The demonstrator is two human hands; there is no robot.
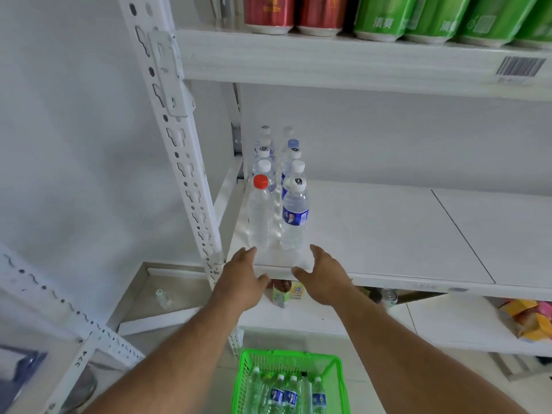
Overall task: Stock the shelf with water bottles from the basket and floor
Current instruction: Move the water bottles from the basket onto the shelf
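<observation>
Two rows of water bottles stand at the left end of the white shelf [373,234]. The front pair is a clear bottle with a red cap [260,215] and a blue-labelled bottle with a white cap [294,218]. My left hand [242,279] and my right hand [321,276] hover at the shelf's front edge just below this pair, fingers spread, holding nothing. On the floor below, a green basket [243,380] holds several more water bottles [288,395]. One small bottle [162,298] stands on the floor by the wall, left of the shelf post.
A perforated white upright post [182,153] stands left of the bottles. Red and green cans [385,16] fill the shelf above. Small cartons [282,294] and colourful snack packets [528,321] lie on the lower shelf. The right part of the middle shelf is bare.
</observation>
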